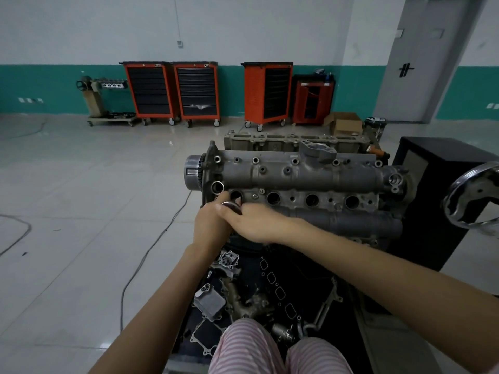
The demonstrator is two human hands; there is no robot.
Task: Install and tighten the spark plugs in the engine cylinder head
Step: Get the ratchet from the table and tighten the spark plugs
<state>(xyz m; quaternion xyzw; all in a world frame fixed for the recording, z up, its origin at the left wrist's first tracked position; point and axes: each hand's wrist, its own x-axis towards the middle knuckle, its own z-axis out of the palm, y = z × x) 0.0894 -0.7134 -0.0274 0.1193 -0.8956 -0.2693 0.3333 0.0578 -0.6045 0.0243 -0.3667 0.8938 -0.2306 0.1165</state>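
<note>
The grey engine cylinder head (pixel 305 176) lies across a stand in front of me, with a row of four dark spark plug holes along its near side. Both hands meet at the leftmost hole (pixel 235 194). A shiny metal tool (pixel 229 204) shows between them, its lower part hidden. My left hand (pixel 210 225) curls round it from the left, one fingertip at the hole's rim. My right hand (pixel 252 222) grips it from the right, fingers curled over the top. The other three holes (pixel 312 200) are open and dark. No spark plug is visible.
A chrome handwheel (pixel 471 197) and a black cabinet (pixel 437 184) stand on the right. Loose engine parts and gaskets (pixel 243 298) lie on a dark mat below my arms. A second casting (pixel 294 143) sits behind the head. Orange tool carts (pixel 197 90) line the far wall. A cable (pixel 151 252) crosses the floor.
</note>
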